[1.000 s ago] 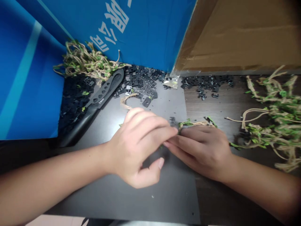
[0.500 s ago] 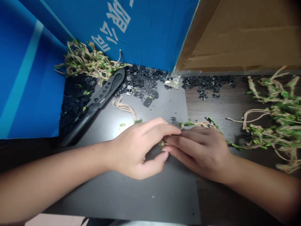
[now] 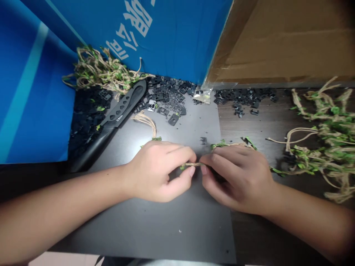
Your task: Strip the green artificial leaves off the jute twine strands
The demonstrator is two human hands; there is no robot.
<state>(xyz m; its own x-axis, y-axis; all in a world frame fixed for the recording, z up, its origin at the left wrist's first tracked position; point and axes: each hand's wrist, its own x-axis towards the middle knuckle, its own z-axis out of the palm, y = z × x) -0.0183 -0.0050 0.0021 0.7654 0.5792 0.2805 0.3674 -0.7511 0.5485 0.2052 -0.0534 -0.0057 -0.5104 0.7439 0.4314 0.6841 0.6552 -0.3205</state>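
A blue printed board [image 3: 36, 92] fills the far left, with a tangled heap of leafy jute vine [image 3: 102, 70] piled against it. Next come a black perforated knife [image 3: 122, 109], a short loose piece of bare twine [image 3: 145, 120] and a drift of black plastic clips [image 3: 166, 90] along the back of a grey mat [image 3: 166, 229].

The left hand [image 3: 158, 171] pinches a strand of jute vine [image 3: 192, 164] between thumb and fingertips, and the right hand [image 3: 238, 179] grips the same strand close by. The strand spans the small gap between them above the mat, and its leafy end trails out past the right hand.

Further right, more black clips [image 3: 244, 96] lie on the wooden table [image 3: 249, 125], beneath a cardboard sheet [image 3: 277, 44]. A second large heap of leafy vine [image 3: 327, 136] remains there. The fingers probably hide part of the strand.
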